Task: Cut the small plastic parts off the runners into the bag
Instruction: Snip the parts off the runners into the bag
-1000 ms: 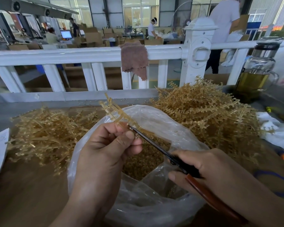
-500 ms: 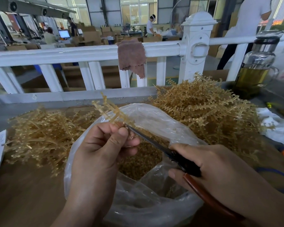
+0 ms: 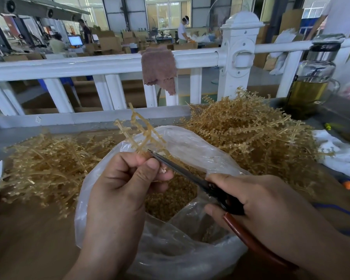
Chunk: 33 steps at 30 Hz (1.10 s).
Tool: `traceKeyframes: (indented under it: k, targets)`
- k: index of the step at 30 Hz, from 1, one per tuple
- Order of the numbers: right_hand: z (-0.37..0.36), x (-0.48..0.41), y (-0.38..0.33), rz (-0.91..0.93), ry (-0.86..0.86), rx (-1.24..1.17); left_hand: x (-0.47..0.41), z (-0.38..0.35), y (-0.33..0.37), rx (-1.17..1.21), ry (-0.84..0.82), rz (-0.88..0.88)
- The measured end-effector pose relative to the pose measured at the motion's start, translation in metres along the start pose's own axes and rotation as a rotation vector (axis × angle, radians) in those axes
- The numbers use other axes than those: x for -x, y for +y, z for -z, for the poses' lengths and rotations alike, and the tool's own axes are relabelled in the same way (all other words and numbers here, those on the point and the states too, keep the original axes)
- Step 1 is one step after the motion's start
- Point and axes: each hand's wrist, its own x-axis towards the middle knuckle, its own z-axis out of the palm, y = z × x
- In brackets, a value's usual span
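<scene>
While left grip [image 3: 125,184] pinches a runner [image 3: 138,134] and right grip [image 3: 261,203] clasps scissors [image 3: 182,170], heaps [image 3: 251,134] flank the bag [image 3: 202,152].

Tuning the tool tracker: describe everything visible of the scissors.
The scissors have slim dark metal blades, apparently closed together, and a reddish-brown handle loop. The right hand grips the handles, hiding most of them; the blades slant up-left over the open bag, tip meeting the tan runner pinched in the left hand.
</scene>
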Motion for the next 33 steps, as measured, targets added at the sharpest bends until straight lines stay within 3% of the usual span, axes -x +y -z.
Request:
traceKeyframes:
  k: [18,28,33]
  targets:
    - [0.0022,-0.0003,-0.0028,0.007,0.012,-0.053,-0.0002,-0.0005,0.0005,0.076,-0.009,0.033]
    - [0.0023,0.0001,-0.0048,0.015,0.038,0.063,-0.0031,0.0053,0.0,0.035,-0.005,0.065]
    - [-0.0009,0.0005,-0.004,0.008,0.045,0.041,-0.0039,0.0026,-0.0025,0.156,-0.035,0.079]
